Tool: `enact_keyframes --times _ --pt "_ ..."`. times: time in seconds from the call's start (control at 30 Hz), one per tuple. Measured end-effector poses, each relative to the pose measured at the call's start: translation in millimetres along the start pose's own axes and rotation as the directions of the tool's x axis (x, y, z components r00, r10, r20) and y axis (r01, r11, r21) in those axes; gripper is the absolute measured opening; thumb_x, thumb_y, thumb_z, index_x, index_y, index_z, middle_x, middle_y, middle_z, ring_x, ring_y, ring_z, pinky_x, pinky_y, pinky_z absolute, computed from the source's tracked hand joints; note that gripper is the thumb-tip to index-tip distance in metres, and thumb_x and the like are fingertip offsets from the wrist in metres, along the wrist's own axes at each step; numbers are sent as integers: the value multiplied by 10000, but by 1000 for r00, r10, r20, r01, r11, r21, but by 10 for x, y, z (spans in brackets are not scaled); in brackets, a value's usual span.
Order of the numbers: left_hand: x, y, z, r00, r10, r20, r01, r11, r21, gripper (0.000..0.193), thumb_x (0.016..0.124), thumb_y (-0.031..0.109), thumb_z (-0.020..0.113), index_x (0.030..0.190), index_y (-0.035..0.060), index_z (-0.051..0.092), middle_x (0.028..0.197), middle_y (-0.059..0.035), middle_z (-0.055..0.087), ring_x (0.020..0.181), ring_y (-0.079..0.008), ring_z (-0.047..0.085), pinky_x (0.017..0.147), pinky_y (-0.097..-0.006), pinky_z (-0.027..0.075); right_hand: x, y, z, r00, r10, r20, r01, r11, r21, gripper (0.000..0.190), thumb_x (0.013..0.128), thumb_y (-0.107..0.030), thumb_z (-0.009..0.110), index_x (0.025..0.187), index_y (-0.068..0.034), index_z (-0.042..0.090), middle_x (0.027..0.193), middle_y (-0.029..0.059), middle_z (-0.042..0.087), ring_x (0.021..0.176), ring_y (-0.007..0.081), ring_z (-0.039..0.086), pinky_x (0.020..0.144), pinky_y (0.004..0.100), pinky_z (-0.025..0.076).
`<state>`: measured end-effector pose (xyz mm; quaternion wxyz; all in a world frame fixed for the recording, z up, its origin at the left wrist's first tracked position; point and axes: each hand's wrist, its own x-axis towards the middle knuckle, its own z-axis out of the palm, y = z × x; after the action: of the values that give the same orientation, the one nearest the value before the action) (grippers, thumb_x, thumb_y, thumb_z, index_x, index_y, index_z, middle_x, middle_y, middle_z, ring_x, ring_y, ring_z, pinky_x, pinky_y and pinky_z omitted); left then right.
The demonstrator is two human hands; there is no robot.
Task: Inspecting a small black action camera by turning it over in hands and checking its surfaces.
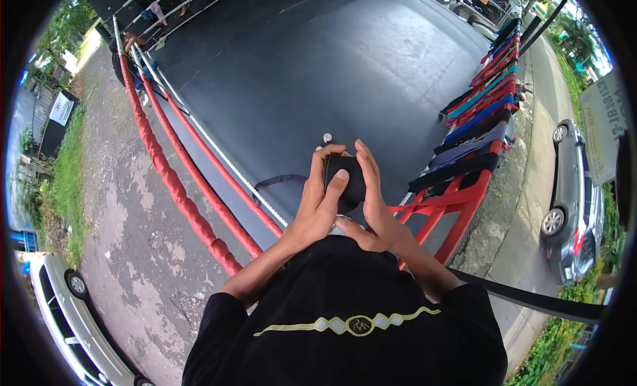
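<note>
Between my two hands, in front of my chest, is a black item [352, 183] with a rounded lower end; its exact kind cannot be told. My left hand [321, 199] grips it from the left, thumb across its face and fingers curled along its far edge. Along its right side rests my right hand [374, 207], fingers fairly straight and thumb low beneath it. A dark strap [281, 181] curves out to the left from behind my left hand; whether it joins the item is hidden. Just beyond my fingertips, a small pale round object [327, 137] lies on the dark ring floor [298, 87].
Red-covered ring ropes [164, 172] run along the left. Cloths and straps [477, 122] hang over the right ropes, near a red corner cover [463, 197]. A person [122, 57] is by the far left corner. Cars [572, 202] stand outside.
</note>
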<state>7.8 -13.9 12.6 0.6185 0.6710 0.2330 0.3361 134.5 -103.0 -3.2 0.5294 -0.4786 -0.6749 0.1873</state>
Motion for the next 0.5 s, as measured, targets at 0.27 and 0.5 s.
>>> enact_keyframes --times 0.27,0.5 --pt "53 48 -85 995 54 -82 -59 997 -57 423 994 170 520 1381 45 402 1079 -144 600 975 -192 575 880 -328 462 33 -15 -118 955 295 -26 -264 888 377 767 890 -27 571 1522 43 143 1524 249 251 1398 326 347 1125 440 311" --pt "50 49 -146 982 190 3 -188 968 164 422 897 111 681 1284 32 533 1176 -112 589 1059 -177 574 921 -324 455 14 -5 -109 859 509 -47 -385 706 595 550 933 -21 574 1436 11 354 1318 149 538 1217 189 529 1021 321 410"
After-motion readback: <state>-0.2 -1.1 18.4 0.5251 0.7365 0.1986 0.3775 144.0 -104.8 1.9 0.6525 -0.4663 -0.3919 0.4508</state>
